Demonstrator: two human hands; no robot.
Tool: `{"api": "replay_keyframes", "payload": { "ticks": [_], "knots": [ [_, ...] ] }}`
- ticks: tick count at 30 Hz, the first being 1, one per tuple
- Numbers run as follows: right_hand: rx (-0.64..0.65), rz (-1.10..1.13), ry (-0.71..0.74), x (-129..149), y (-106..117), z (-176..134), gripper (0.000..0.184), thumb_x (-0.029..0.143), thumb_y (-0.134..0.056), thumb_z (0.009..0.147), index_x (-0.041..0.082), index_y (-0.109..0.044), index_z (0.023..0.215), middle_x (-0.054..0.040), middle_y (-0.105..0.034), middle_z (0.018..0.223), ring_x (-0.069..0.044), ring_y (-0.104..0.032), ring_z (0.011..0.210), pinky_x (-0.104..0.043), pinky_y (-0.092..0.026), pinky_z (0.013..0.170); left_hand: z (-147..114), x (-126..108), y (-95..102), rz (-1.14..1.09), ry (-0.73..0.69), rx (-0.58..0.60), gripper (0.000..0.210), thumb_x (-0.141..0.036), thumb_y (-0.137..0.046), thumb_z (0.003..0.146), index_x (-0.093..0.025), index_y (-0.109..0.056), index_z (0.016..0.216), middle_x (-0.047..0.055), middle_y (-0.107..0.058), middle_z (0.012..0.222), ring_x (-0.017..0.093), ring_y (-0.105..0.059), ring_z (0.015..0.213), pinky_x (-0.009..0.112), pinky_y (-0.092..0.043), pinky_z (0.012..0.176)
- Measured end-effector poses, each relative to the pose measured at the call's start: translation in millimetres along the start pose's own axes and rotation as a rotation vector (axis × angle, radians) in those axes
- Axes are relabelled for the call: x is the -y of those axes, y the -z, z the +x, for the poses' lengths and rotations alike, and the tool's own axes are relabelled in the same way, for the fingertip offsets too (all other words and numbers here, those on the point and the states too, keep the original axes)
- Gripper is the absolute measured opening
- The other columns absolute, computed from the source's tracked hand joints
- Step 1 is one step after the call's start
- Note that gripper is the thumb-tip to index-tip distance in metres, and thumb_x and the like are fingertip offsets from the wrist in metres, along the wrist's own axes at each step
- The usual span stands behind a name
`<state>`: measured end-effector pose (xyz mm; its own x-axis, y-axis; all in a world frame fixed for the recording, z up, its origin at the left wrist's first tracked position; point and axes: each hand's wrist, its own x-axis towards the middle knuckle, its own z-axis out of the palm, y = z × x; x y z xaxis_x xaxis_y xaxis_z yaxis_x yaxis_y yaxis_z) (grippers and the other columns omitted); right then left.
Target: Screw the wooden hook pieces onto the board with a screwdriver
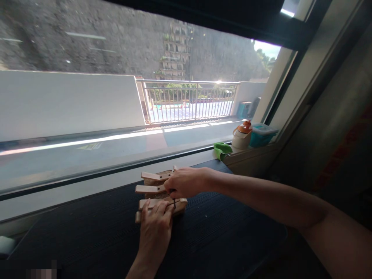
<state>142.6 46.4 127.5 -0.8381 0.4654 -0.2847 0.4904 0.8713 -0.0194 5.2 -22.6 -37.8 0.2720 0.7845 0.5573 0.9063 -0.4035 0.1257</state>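
Note:
A wooden piece made of several pale slats (149, 189) fixed across darker blocks lies on the dark tabletop (221, 228). Small dark screw heads dot the slats. My left hand (157, 221) rests over the nearer slats, its fingers bent across them and gripping the piece against the table. Closed above the piece's right side, my right hand (184, 182) holds a thin dark hex key (174, 202), upright, its lower end at the near slat. Most of the tool is hidden inside the fist, so its full shape cannot be told.
On the sill at the right sit a green cloth (222, 149), a cream bottle with an orange lid (241, 135) and a teal box (261, 135). Behind the table runs a large window, its lower frame (116, 169) along the far edge. A metal railing (196, 100) stands outside.

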Motion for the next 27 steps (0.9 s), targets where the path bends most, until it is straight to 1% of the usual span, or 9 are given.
{"api": "replay_keyframes", "payload": {
  "ticks": [3, 6, 10, 12, 17, 20, 24, 27],
  "knots": [
    [0.004, -0.005, -0.022, 2, 4, -1, 0.027, 0.026, -0.049, 0.085, 0.014, -0.067, 0.101, -0.0097, -0.069, 0.094, -0.02, -0.06, 0.08, -0.028, -0.033, 0.059, 0, 0, -0.1, 0.007, 0.003, 0.002, 0.028, -0.012, -0.047, 0.083, -0.022, -0.069, 0.098, 0.004, -0.07, 0.104, 0.021, -0.063, 0.096, 0.051, -0.025, 0.106],
    [-0.013, -0.001, -0.027, 2, 9, -4, 0.028, 0.027, -0.053, 0.083, 0.018, -0.065, 0.107, -0.0075, -0.068, 0.099, -0.02, -0.06, 0.083, -0.028, -0.033, 0.06, 0, -1, -0.4, -0.005, 0.008, 0.01, 0.027, -0.013, -0.048, 0.083, -0.022, -0.068, 0.099, 0.004, -0.07, 0.104, 0.021, -0.063, 0.099, 0.05, -0.024, 0.107],
    [-0.013, -0.05, 0.052, 0, 12, -5, 0.024, 0.016, -0.052, 0.082, 0.017, -0.068, 0.1, -0.0061, -0.069, 0.094, -0.017, -0.059, 0.079, -0.028, -0.033, 0.06, 0, 0, -0.5, -0.018, 0.004, 0.006, 0.026, -0.014, -0.048, 0.084, -0.021, -0.068, 0.099, 0.004, -0.07, 0.104, 0.022, -0.063, 0.098, 0.05, -0.024, 0.107],
    [-0.023, -0.043, 0.066, -1, 10, -4, 0.024, 0.014, -0.051, 0.082, 0.016, -0.068, 0.098, -0.0066, -0.07, 0.093, -0.017, -0.059, 0.077, -0.028, -0.033, 0.061, 0, 0, -0.6, -0.02, 0.004, 0.005, 0.026, -0.015, -0.048, 0.084, -0.021, -0.069, 0.098, 0.004, -0.07, 0.103, 0.022, -0.063, 0.097, 0.05, -0.024, 0.107],
    [-0.099, 0.05, 0.018, -8, -2, -1, 0.024, 0.015, -0.05, 0.081, 0.017, -0.069, 0.096, -0.0066, -0.069, 0.089, -0.017, -0.058, 0.077, -0.027, -0.033, 0.06, 0, 0, -1.0, -0.006, 0.0, -0.003, 0.025, -0.015, -0.049, 0.083, -0.02, -0.069, 0.097, 0.004, -0.07, 0.102, 0.023, -0.063, 0.1, 0.05, -0.025, 0.107],
    [-0.137, 0.087, 0.001, -11, -6, -1, 0.023, 0.019, -0.05, 0.081, 0.015, -0.069, 0.095, -0.0076, -0.069, 0.087, -0.017, -0.058, 0.075, -0.027, -0.033, 0.06, 0, 0, -1.1, -0.004, -0.001, 0.0, 0.025, -0.015, -0.048, 0.084, -0.02, -0.069, 0.097, 0.004, -0.07, 0.103, 0.023, -0.063, 0.1, 0.051, -0.025, 0.106],
    [-0.132, 0.089, -0.002, -13, -4, -2, 0.024, 0.025, -0.05, 0.083, 0.014, -0.068, 0.095, -0.0087, -0.069, 0.087, -0.017, -0.058, 0.075, -0.027, -0.033, 0.06, 1, -1, -0.5, -0.003, 0.002, -0.003, 0.026, -0.016, -0.047, 0.084, -0.021, -0.069, 0.096, 0.004, -0.07, 0.103, 0.022, -0.063, 0.097, 0.051, -0.025, 0.106],
    [-0.116, 0.061, -0.008, -12, 2, -5, 0.024, 0.025, -0.052, 0.081, 0.017, -0.067, 0.097, -0.007, -0.069, 0.09, -0.017, -0.059, 0.076, -0.027, -0.033, 0.058, 1, -2, 0.3, -0.011, 0.0, -0.016, 0.026, -0.015, -0.046, 0.084, -0.022, -0.069, 0.095, 0.005, -0.07, 0.101, 0.021, -0.063, 0.097, 0.05, -0.024, 0.106]
  ]
}}
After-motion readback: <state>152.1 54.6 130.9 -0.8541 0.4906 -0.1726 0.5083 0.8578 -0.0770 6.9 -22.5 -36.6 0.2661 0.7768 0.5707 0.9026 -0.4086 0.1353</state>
